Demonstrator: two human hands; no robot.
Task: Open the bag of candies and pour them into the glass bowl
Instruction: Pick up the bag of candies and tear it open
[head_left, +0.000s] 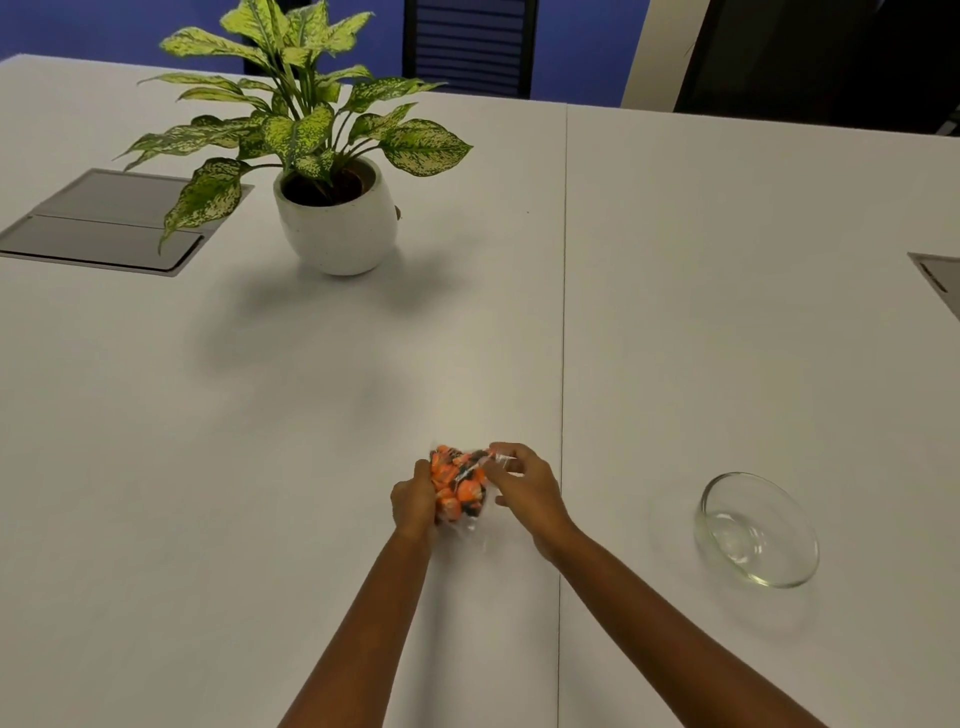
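A clear plastic bag of orange and black candies (458, 486) sits between both hands near the middle of the white table (260, 415). My left hand (413, 501) grips the bag's left side. My right hand (519, 483) pinches the bag's clear top edge at its upper right. The glass bowl (756, 530) stands empty on the table, well to the right of the hands. Whether the bag's top is open or sealed is too small to tell.
A potted plant in a white pot (336, 223) stands at the back left. A grey flap panel (111, 221) lies flush in the table behind it; another panel (940, 283) shows at the right edge. A dark chair (470, 47) stands beyond the far edge.
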